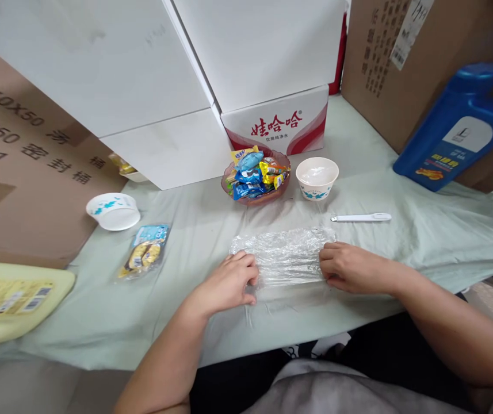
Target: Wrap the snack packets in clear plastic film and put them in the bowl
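A crinkled sheet of clear plastic wrap (pixel 289 259) lies stretched out on the cloth in front of me. At its left end is my left hand (pixel 231 282), its fingers curled onto the film and the thumb a little apart. My right hand (pixel 352 267) grips the opposite end, fingers bent and pressed together; its fingertips are partly hidden. Just beyond the right hand lies a white utility knife (pixel 360 218). A paper bowl (pixel 317 179) with a blue-green pattern stands upright behind the film, something clear and shiny inside it.
A pink glass bowl (pixel 257 198) of wrapped candies sits at the back. To the left are a tipped paper bowl (pixel 114 211) and a packaged snack (pixel 145 253). White boxes (pixel 276 121), cartons (pixel 26 155), a blue bottle (pixel 453 132) and a yellow jug (pixel 17 299) surround the table.
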`<action>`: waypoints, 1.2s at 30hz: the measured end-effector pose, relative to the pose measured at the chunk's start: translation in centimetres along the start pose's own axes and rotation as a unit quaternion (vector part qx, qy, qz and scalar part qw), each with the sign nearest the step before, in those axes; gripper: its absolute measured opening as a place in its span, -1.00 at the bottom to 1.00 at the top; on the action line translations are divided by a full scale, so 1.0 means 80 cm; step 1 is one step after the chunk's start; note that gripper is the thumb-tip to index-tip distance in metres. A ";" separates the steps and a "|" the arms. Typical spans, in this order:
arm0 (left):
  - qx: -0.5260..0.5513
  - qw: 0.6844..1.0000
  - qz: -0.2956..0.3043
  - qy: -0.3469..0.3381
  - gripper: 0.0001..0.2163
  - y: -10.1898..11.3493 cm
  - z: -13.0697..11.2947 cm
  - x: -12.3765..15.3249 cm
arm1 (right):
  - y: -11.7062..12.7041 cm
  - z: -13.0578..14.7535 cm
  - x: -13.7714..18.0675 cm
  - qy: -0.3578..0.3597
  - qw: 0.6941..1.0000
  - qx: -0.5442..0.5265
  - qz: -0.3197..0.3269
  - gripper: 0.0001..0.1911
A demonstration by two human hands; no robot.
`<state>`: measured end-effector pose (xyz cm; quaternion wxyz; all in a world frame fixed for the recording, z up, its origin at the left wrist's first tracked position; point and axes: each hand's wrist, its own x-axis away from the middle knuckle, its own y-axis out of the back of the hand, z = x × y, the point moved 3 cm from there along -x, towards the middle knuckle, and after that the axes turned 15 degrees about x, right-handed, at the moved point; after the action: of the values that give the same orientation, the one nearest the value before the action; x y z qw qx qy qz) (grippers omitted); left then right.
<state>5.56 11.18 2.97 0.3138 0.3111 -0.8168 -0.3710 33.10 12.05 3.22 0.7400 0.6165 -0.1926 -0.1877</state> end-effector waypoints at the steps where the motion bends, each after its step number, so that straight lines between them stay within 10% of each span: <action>1: 0.005 1.000 0.005 0.006 -0.78 0.002 0.000 0.001 | 0.002 -0.002 0.001 -0.003 1.000 -0.005 -0.002 -0.83; 9: 0.182 0.983 -0.019 -0.029 -0.94 0.035 0.008 0.012 | 0.011 -0.029 0.010 -0.093 0.987 -0.130 0.007 -0.95; 15: 0.319 0.935 -0.125 0.092 -0.89 0.030 0.056 -0.007 | 0.000 -0.047 0.001 -0.222 0.966 -0.132 -0.022 -0.92; 36: 0.018 0.929 -0.268 0.254 -0.89 0.020 0.052 -0.027 | -0.024 -0.041 -0.019 -0.398 0.909 0.119 0.031 -0.72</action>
<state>3.35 15.31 1.46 0.3943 0.6079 -0.6023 -0.3350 33.42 15.28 0.70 0.5286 0.5681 -0.5111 -0.3696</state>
